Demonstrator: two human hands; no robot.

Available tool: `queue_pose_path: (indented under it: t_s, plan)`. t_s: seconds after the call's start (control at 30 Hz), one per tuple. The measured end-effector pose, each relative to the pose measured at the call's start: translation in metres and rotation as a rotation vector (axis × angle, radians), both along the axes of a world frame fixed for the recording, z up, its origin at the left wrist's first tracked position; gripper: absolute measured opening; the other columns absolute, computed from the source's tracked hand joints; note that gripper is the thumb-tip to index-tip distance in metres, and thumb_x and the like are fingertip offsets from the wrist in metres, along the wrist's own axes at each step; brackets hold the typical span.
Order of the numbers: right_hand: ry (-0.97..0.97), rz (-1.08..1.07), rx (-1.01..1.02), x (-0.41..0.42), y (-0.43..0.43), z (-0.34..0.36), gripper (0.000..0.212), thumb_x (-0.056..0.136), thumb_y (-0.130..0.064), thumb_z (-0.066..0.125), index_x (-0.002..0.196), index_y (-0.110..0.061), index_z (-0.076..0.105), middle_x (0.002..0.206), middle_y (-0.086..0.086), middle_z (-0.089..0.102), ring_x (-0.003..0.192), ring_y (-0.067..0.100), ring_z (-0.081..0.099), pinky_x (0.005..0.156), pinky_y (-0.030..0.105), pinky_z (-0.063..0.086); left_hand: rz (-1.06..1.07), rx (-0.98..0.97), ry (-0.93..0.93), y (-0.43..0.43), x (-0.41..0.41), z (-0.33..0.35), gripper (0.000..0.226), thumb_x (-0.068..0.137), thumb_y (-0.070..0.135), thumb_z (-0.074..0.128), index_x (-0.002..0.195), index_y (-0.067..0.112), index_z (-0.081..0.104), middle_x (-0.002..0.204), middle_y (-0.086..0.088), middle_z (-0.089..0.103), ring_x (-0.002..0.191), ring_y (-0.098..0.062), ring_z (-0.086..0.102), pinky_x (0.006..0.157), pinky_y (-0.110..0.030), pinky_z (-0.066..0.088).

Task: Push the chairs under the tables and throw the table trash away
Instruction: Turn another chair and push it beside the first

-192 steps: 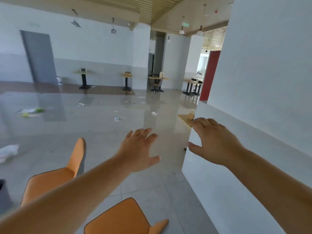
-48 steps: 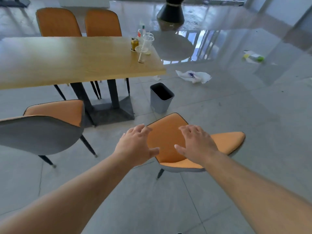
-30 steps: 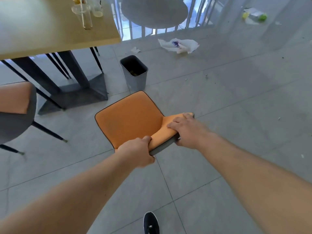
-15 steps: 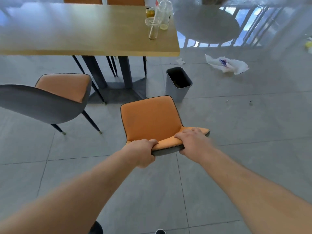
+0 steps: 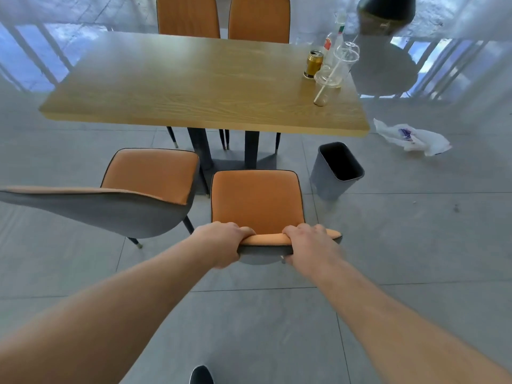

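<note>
Both hands are clamped on the top edge of an orange chair's backrest: the left hand wraps the left end, fingers curled over the front and thumb behind, and the right hand takes the right end in the same grip, so each grip is closed tight around the padded rim. The held chair faces the table squarely, its seat just short of the table's near edge and not yet beneath it, with the dark table base right ahead of it. To its left stands a second chair with an orange seat and grey shell back (its backrest sweeps out toward the left edge of the view), also clear of the table and turned at an angle. Two more orange chairs sit side by side at the far side, their backs rising above the tabletop. The trash on the table is gathered at the far right corner: a gold can, a clear plastic cup with a straw, a smaller clear cup lying near it, and a bottle behind, all close together. A dark grey bin stands open on the floor just right of the held chair, below the table's right end. Farther right a crumpled white plastic bag lies on the grey tiles.
</note>
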State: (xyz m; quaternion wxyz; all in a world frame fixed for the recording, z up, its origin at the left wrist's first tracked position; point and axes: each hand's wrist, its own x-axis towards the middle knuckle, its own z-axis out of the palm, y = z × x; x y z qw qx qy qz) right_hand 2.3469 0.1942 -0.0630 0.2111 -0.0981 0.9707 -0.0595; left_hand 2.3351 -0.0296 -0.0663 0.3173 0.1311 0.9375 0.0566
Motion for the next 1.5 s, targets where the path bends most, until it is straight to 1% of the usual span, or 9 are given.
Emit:
queue_pose_path:
  t_s: [0.17,0.53,0.67,0.77,0.87,1.0,1.1,1.37,1.5]
  plan:
    - [-0.017,-0.054,-0.007,-0.043,-0.038,0.001,0.035,0.094,-0.04,0.073,0.124,-0.033,0.056,0.112,-0.001,0.057,0.114,0.028,0.047,0.087,0.051,0.055,-0.028,-0.016,0.04,-0.037,-0.048,0.006,0.054,0.102,0.032,0.057,0.145,0.057,0.037,0.129,0.011,0.057,0.102,-0.021,0.059,0.078,-0.042,0.058]
    - [-0.06,-0.044,0.085,-0.116,-0.034,0.007,0.04,0.093,-0.043,0.074,0.125,-0.03,0.052,0.116,0.001,0.055,0.12,0.03,0.048,0.091,0.056,0.054,0.016,0.093,0.119,-0.036,-0.103,0.002,0.053,0.1,0.037,0.062,0.144,0.052,0.039,0.127,0.01,0.058,0.11,-0.02,0.056,0.078,-0.039,0.05]
    - [-0.161,-0.041,0.38,-0.108,-0.068,0.01,0.079,0.092,-0.047,0.073,0.154,-0.032,0.026,0.152,0.011,0.041,0.15,0.05,0.023,0.108,0.079,0.029,0.086,0.01,0.125,-0.075,-0.083,-0.004,0.068,0.09,0.06,0.067,0.15,0.043,0.038,0.141,0.009,0.055,0.13,-0.022,0.05,0.113,-0.052,0.04]
    - [-0.089,0.115,0.255,-0.106,-0.111,0.013,0.065,0.093,-0.053,0.068,0.144,-0.03,0.036,0.137,0.007,0.053,0.135,0.042,0.047,0.111,0.07,0.033,0.185,-0.135,0.124,-0.151,-0.076,0.0,0.074,0.088,0.066,0.066,0.151,0.038,0.038,0.148,0.006,0.052,0.138,-0.024,0.046,0.121,-0.059,0.029]
    - [0.009,0.23,0.099,-0.103,-0.153,0.005,0.033,0.095,-0.043,0.065,0.118,-0.026,0.047,0.112,0.002,0.063,0.102,0.03,0.064,0.093,0.052,0.052,0.287,-0.248,0.174,-0.235,-0.075,0.003,0.062,0.087,0.066,0.061,0.14,0.036,0.046,0.135,0.007,0.06,0.127,-0.022,0.054,0.113,-0.053,0.038]
    - [0.134,0.172,0.133,-0.1,-0.186,-0.012,0.013,0.095,-0.037,0.062,0.099,-0.029,0.052,0.093,-0.004,0.064,0.082,0.023,0.064,0.069,0.038,0.05,0.248,-0.263,0.222,-0.306,-0.061,-0.005,0.03,0.085,0.061,0.054,0.101,0.037,0.051,0.095,0.014,0.06,0.088,-0.014,0.061,0.078,-0.034,0.055]
    - [0.175,0.169,0.17,-0.099,-0.189,-0.02,0.013,0.093,-0.041,0.062,0.093,-0.032,0.054,0.086,-0.009,0.063,0.076,0.018,0.061,0.058,0.033,0.042,0.143,-0.179,0.322,-0.319,-0.055,-0.015,0.017,0.088,0.052,0.056,0.095,0.037,0.055,0.085,0.014,0.06,0.075,-0.012,0.062,0.064,-0.029,0.051]
    - [0.192,0.215,0.248,-0.098,-0.19,-0.021,0.021,0.085,-0.048,0.072,0.103,-0.037,0.068,0.083,-0.011,0.068,0.07,0.014,0.064,0.051,0.029,0.037,0.031,-0.05,0.452,-0.329,-0.054,-0.02,0.014,0.078,0.039,0.073,0.074,0.031,0.062,0.063,0.015,0.049,0.05,-0.012,0.049,0.046,-0.025,0.031]
    - [0.19,0.29,0.181,-0.099,-0.197,-0.015,0.015,0.093,-0.042,0.066,0.107,-0.036,0.068,0.09,-0.012,0.07,0.077,0.013,0.066,0.056,0.026,0.039,-0.027,0.009,0.455,-0.33,-0.059,-0.02,0.011,0.083,0.037,0.071,0.078,0.032,0.063,0.067,0.015,0.051,0.052,-0.01,0.041,0.048,-0.024,0.029]
